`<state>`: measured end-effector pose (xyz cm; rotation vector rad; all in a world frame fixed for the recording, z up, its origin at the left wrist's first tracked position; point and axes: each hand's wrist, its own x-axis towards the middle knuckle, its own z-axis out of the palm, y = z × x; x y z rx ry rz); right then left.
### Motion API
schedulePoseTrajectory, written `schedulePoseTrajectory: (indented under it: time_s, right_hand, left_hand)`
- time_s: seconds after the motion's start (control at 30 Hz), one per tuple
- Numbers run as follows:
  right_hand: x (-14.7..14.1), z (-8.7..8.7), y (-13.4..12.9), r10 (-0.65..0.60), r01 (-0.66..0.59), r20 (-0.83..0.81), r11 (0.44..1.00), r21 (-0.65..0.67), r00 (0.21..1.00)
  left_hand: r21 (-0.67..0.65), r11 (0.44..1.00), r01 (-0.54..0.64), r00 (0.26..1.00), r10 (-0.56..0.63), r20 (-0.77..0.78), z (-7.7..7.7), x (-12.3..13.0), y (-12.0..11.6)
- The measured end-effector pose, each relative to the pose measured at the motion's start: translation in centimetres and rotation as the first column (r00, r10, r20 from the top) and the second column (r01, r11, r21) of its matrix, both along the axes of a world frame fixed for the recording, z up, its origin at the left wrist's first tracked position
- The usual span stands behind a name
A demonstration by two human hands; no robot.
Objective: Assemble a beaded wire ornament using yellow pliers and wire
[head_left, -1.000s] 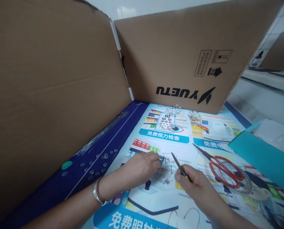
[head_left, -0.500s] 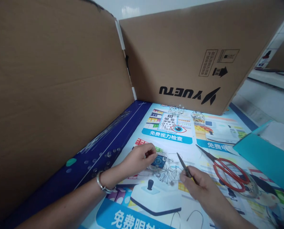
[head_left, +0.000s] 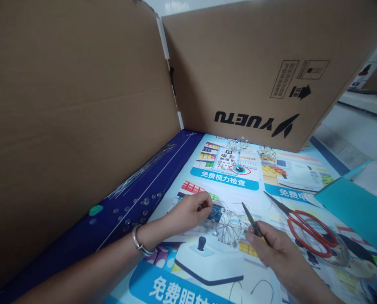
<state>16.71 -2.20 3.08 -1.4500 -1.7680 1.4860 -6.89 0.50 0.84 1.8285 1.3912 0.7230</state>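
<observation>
My left hand (head_left: pixel 191 211), with a metal bangle (head_left: pixel 138 240) on its wrist, is closed in a pinch at the edge of a wire ornament (head_left: pixel 229 228). Thin wire loops fan out from the ornament's middle, and clear beads sit on it. In my right hand (head_left: pixel 269 242) is a pair of needle-nose pliers (head_left: pixel 251 216), its dark jaws pointing up and left. The plier tips are just right of the ornament, beside thin wire ends. My right fingers cover most of the handles.
Red-handled scissors (head_left: pixel 313 232) lie to the right, near a teal box (head_left: pixel 359 207). Loose clear beads (head_left: pixel 146 202) and straight wires (head_left: pixel 141 169) are on the left. More wire pieces (head_left: pixel 267 154) stand by the cardboard wall (head_left: pixel 251 76). Bent wires (head_left: pixel 262 282) lie in front.
The view has shifted slightly, so the scene sits a little differently. Both hands keep their grips, and the wire ornament shows more fully between them.
</observation>
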Motion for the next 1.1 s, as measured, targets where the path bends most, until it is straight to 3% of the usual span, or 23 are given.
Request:
schedulePoseTrajectory:
  time_s: [0.2, 0.47, 0.6, 0.73, 0.83, 0.97, 1.1]
  right_hand:
    - [0.2, -0.8, 0.1, 0.001, -0.001, 0.036, 1.000, 0.013, 0.999]
    - [0.0, -0.7, 0.2, 0.012, -0.013, 0.042, 1.000, 0.025, 0.999]
    - [0.1, -0.9, 0.2, 0.007, -0.008, 0.039, 0.999, 0.035, 0.999]
    - [0.1, -0.6, 0.1, 0.007, -0.009, 0.058, 0.999, 0.040, 0.998]
    - [0.1, -0.3, 0.0, 0.010, -0.013, 0.058, 0.999, 0.048, 0.998]
    - [0.2, -0.5, 0.0, 0.017, -0.021, 0.046, 0.997, 0.068, 0.999]
    - [0.4, -0.8, 0.2, 0.030, -0.034, 0.056, 0.997, 0.066, 0.998]
  left_hand:
    - [-0.106, 0.993, 0.060, 0.995, -0.052, 0.080, -0.1, -0.5, 0.1]
    - [-0.112, 0.986, 0.121, 0.992, -0.116, 0.055, -0.1, -0.5, 0.1]
    - [-0.071, 0.985, 0.159, 0.985, -0.163, -0.052, 0.7, -1.1, 0.3]
    - [0.058, 0.984, 0.171, 0.959, -0.153, -0.240, 2.6, -1.4, 0.0]
    - [0.133, 0.959, 0.249, 0.919, -0.191, -0.344, 3.8, -0.9, -0.7]
    - [0.166, 0.928, 0.333, 0.876, -0.239, -0.418, 3.8, 0.0, -1.3]
    - [0.153, 0.926, 0.345, 0.861, -0.247, -0.445, 3.3, 0.2, -1.3]
